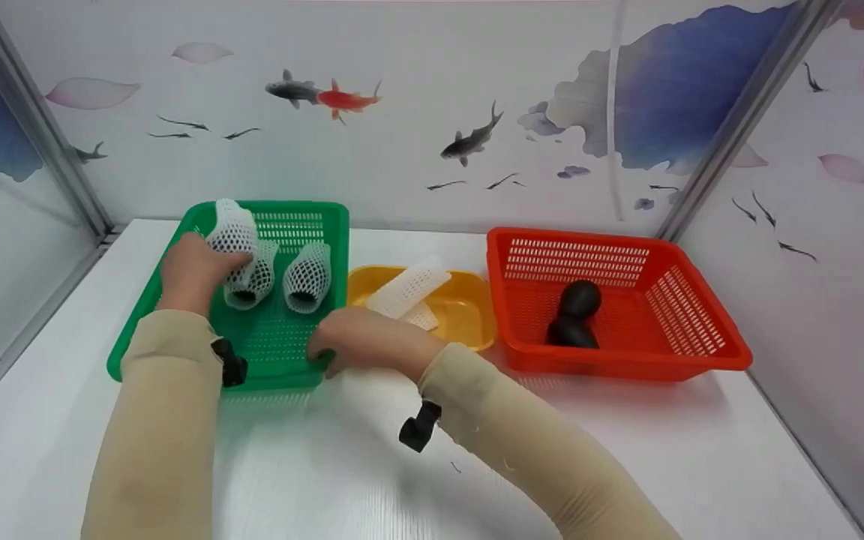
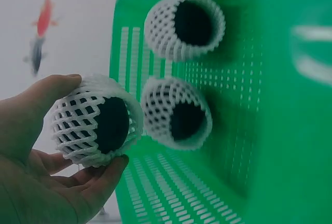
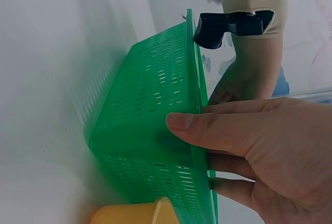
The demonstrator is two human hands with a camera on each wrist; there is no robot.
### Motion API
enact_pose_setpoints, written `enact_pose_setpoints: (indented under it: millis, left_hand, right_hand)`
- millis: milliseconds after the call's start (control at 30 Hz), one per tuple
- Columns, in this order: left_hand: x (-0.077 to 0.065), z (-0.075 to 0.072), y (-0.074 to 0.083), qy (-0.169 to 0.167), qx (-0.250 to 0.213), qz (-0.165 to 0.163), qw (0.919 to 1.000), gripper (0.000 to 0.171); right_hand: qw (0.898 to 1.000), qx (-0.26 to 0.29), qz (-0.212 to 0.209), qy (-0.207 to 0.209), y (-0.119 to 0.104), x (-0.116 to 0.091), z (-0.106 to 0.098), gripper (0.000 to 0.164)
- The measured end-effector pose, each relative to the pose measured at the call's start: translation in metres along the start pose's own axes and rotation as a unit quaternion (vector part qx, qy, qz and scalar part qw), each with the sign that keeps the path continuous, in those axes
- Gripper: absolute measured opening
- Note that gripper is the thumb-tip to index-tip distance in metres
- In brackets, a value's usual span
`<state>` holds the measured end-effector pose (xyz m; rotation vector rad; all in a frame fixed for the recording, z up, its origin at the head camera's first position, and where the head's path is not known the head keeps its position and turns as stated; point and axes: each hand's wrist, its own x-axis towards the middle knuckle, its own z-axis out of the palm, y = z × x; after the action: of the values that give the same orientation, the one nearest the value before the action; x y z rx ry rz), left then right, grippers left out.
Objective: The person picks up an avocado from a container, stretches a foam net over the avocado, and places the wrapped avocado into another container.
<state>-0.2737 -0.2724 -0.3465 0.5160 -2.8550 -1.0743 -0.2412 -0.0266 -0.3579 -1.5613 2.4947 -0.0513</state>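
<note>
In the head view, my left hand grips a white foam fruit net over the back left of the green basket. A dark, smooth, rounded thing shows through the net's open end in the left wrist view, with thumb and fingers around the sleeve. Two more netted dark pieces lie in the basket, one toward the right and one partly behind the held net. My right hand pinches the basket's front right corner, thumb on the outer wall and fingers over the rim.
A yellow tub holding flat white foam nets stands right of the green basket. Further right, a red basket contains two dark oval pieces. Printed wall panels enclose the white table.
</note>
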Motion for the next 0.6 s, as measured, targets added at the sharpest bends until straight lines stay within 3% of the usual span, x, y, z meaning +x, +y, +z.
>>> enact_pose_setpoints:
  millis: [267,600]
  left_hand:
    - [0.004,-0.014,-0.011,0.023,0.09,-0.016,0.9955,0.061]
    - [0.005,-0.014,-0.006,-0.012,0.188,-0.037,0.9814,0.05]
  right_hand:
    - [1.0,0.011,0.001,0.002,-0.001,0.002,-0.002,0.027]
    - [1.0,0.008,0.005,-0.008,-0.001,0.003,-0.002,0.032]
